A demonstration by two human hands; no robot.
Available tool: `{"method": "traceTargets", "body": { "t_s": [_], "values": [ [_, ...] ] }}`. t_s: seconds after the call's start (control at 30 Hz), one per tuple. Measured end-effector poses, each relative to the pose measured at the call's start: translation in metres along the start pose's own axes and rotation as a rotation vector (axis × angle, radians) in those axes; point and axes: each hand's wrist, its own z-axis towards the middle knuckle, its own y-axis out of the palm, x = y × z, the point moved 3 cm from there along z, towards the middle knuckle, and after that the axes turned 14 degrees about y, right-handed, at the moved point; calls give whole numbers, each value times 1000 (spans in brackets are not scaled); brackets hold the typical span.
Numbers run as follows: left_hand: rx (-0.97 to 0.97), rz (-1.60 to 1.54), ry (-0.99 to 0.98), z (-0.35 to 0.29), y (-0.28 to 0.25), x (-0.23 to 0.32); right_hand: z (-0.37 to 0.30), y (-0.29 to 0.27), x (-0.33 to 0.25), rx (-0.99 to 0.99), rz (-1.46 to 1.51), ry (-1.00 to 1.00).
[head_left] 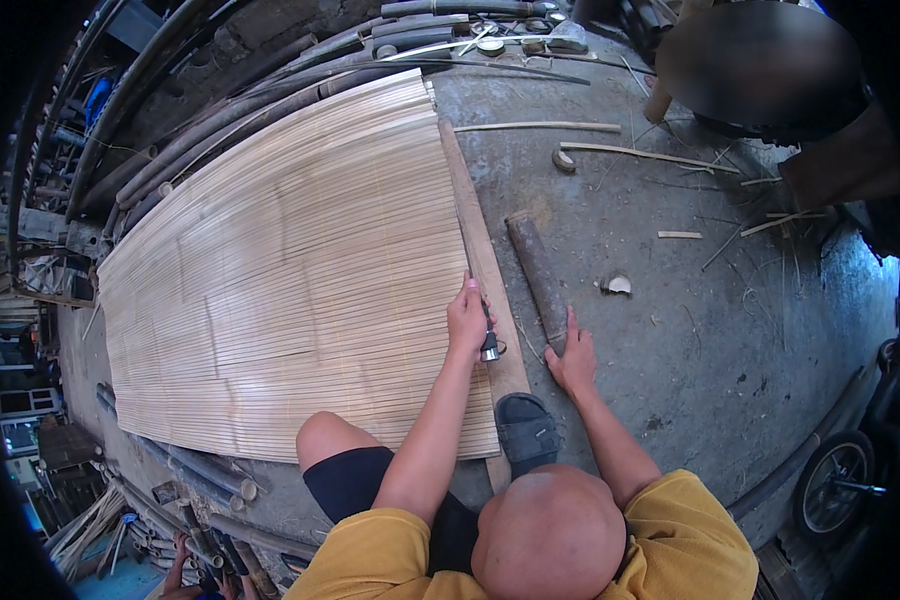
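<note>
A wide mat of pale bamboo slats (pixel 300 270) lies on the ground to the left, its right edge along a long wooden plank (pixel 485 250). My left hand (pixel 467 318) is closed around a tool with a black handle and silver end cap (pixel 489 347) at that edge. Whether a blade extends from its far end is hard to make out. My right hand (pixel 576 360) is at the near end of a short dark wooden club (pixel 537 275) on the concrete, thumb and fingers on either side of it, index finger stretched forward.
My sandalled foot (pixel 527 430) rests beside the plank's near end. Bamboo strips (pixel 650 155) and a broken bamboo piece (pixel 617 286) litter the concrete. Bamboo poles (pixel 240 120) lie beyond the mat. A wheel (pixel 836 483) stands at right; another person's arm (pixel 178 570) shows lower left.
</note>
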Motion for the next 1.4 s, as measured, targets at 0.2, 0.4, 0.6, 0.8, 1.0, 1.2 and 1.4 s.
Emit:
{"method": "traceTargets", "body": {
  "t_s": [0.2, 0.4, 0.6, 0.8, 1.0, 1.2, 1.4],
  "values": [
    [5, -27, -29, 0, -2, 2, -1, 1, 1, 55, 15, -43],
    [-5, -17, -6, 2, -4, 1, -1, 3, 1, 47, 0, -34],
    [13, -18, -10, -2, -1, -1, -1, 2, 1, 15, 2, -14],
    [13, 28, 10, -1, -3, -4, 0, 2, 1, -19, -8, 0],
    [-42, 89, 0, 2, 11, -13, 28, -17, -4, -243, 360, 16],
    [3, 136, -39, 5, -10, -15, 12, -277, -205, 80, 492, -612],
    [27, 135, -26, -2, 3, -6, 33, -350, -254, 521, 1336, -1005]
  ]
}}
